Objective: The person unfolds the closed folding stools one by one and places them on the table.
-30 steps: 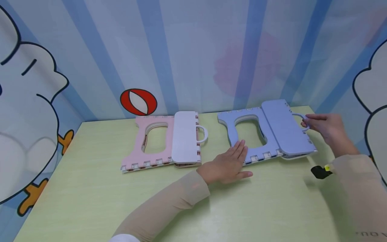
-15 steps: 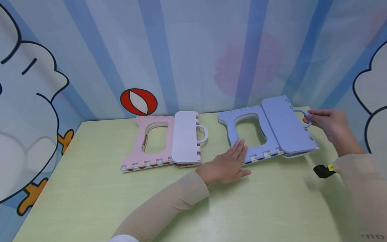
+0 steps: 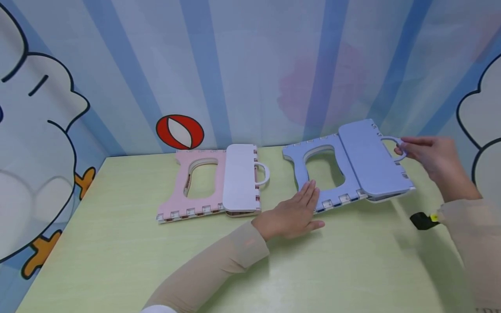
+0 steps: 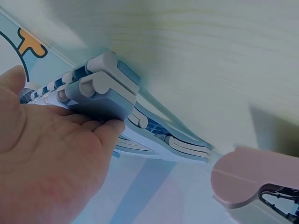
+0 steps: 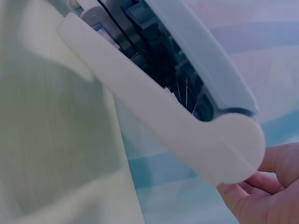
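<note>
A folded blue step stool (image 3: pixel 362 161) lies on the right of the table, its right side raised off the surface. My right hand (image 3: pixel 434 163) pinches the loop handle (image 3: pixel 391 138) at that raised end. With fingers straight, my left hand (image 3: pixel 293 213) rests on the stool's near left corner. In the left wrist view, the left hand (image 4: pixel 60 154) lies along the stool's hinged edge (image 4: pixel 112 70). The right wrist view shows the stool's pale side (image 5: pixel 154 112) with a dark gap between its panels, and the right hand (image 5: pixel 261 196) at its end.
A folded pink and white step stool (image 3: pixel 238 178) lies flat left of the blue one, its loop handle facing right. Behind the pale green table (image 3: pixel 117 243) hangs a striped blue cloth backdrop (image 3: pixel 254 78). A black tag (image 3: pixel 424 221) hangs by the right sleeve.
My right hand has moved slightly up and right with the handle, and the blue stool's right end has risen. The left hand and the pink stool stay almost where they were.
</note>
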`<state>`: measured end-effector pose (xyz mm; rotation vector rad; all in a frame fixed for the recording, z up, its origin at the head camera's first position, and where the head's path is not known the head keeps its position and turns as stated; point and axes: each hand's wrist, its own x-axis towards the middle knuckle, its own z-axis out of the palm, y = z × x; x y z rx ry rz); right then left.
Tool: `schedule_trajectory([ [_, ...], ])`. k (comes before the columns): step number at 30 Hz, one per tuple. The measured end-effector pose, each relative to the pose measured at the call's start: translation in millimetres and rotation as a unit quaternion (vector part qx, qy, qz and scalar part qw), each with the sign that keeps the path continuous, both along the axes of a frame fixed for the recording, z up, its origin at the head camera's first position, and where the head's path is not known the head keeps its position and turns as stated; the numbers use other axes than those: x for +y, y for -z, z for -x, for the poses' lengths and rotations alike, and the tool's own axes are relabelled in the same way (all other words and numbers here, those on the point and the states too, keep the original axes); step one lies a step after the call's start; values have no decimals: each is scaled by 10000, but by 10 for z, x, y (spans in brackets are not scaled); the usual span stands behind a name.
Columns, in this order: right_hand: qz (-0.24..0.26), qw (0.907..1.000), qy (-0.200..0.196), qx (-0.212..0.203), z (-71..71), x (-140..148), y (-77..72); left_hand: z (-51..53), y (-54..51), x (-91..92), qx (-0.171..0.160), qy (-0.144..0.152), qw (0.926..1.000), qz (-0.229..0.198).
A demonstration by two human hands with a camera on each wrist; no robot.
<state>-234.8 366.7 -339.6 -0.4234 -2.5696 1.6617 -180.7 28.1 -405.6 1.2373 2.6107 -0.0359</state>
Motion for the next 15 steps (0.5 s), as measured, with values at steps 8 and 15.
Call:
schedule_trajectory([
  [8,-448,9989,-34,-162,-21,-58,-123,-9,-13,-31,-123,-29,9998,-158],
  [15,-434,9990,-84,-73,-27,-88,-213,-15,-12,-48,-175,-61,9996,-235],
])
